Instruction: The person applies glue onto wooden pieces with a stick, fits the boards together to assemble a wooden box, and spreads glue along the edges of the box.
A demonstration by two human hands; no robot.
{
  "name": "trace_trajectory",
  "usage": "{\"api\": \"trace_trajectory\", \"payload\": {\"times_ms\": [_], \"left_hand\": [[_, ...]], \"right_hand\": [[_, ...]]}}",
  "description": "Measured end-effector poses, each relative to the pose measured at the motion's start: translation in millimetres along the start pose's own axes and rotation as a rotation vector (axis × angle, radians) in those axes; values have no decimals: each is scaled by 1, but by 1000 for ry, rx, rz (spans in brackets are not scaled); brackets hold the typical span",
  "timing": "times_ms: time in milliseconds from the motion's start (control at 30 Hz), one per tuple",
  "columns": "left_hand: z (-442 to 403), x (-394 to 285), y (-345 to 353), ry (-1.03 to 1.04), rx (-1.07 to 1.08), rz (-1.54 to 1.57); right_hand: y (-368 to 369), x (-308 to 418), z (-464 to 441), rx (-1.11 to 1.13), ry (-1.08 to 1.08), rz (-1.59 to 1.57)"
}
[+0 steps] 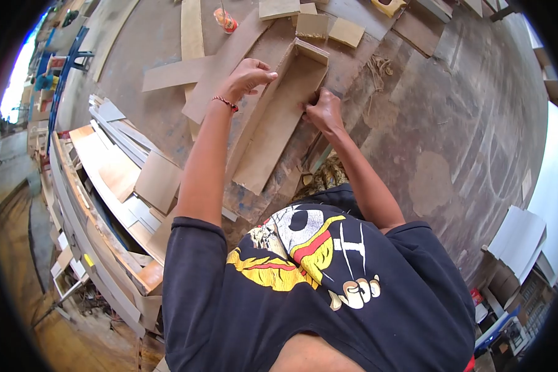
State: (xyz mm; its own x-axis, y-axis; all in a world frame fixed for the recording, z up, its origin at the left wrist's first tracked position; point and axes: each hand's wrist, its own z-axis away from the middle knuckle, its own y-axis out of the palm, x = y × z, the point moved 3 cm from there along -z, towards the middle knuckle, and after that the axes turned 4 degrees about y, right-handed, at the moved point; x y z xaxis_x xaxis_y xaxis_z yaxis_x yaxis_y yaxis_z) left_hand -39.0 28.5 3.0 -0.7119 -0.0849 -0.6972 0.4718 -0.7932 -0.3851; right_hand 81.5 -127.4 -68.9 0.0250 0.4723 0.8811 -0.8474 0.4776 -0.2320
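A long, shallow wooden box [273, 127] lies at a slant in front of me. A wall runs along its left side and another closes the far end, while its near end is open. My right hand [324, 113] is closed at the box's right edge, fingertips on the board. Just left of the long side wall is my left hand [249, 79], raised with its fingers curled and the fingertips drawn together. Whatever is between those fingertips, if anything, is too small to make out.
Flat boards [226, 62] lie crossed beyond my left hand. Small wood blocks [346, 32] sit past the box's far end. A bottle with an orange label [225, 21] stands farther off. A tangled cord [379, 67] lies right. Stacked offcuts [158, 180] fill the left.
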Motion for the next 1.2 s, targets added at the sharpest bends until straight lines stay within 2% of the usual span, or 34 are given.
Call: {"api": "trace_trajectory", "payload": {"times_ms": [67,200,267,333,467,533,600,700,800,933,1000,1200], "left_hand": [[-4,0,-1,14,-15,-92],[5,-10,-1,10,31,-74],[9,-10,2,14,63,26],[7,-7,3,42,32,42],[-4,-14,6,124,17,118],[-11,-20,8,161,3,113],[-16,-24,12,202,-14,119],[-33,-16,14,230,-22,195],[-36,-18,15,251,0,281],[-31,-26,14,230,23,245],[-34,-26,13,297,72,255],[-44,-22,14,351,34,157]], "right_hand": [[1,-7,-3,-35,-90,76],[-17,20,15,-161,-281,260],[-32,42,17,-196,-261,247],[-54,56,1,-482,-528,262],[-65,67,-49,-344,-572,267],[-60,78,-64,-174,-500,328],[-54,83,-76,-117,-494,335],[-45,89,-86,159,-358,442],[-41,91,-85,153,-334,507],[-37,90,-86,90,-420,528],[-36,89,-87,92,-415,544],[-36,93,-82,82,-425,560]]}}
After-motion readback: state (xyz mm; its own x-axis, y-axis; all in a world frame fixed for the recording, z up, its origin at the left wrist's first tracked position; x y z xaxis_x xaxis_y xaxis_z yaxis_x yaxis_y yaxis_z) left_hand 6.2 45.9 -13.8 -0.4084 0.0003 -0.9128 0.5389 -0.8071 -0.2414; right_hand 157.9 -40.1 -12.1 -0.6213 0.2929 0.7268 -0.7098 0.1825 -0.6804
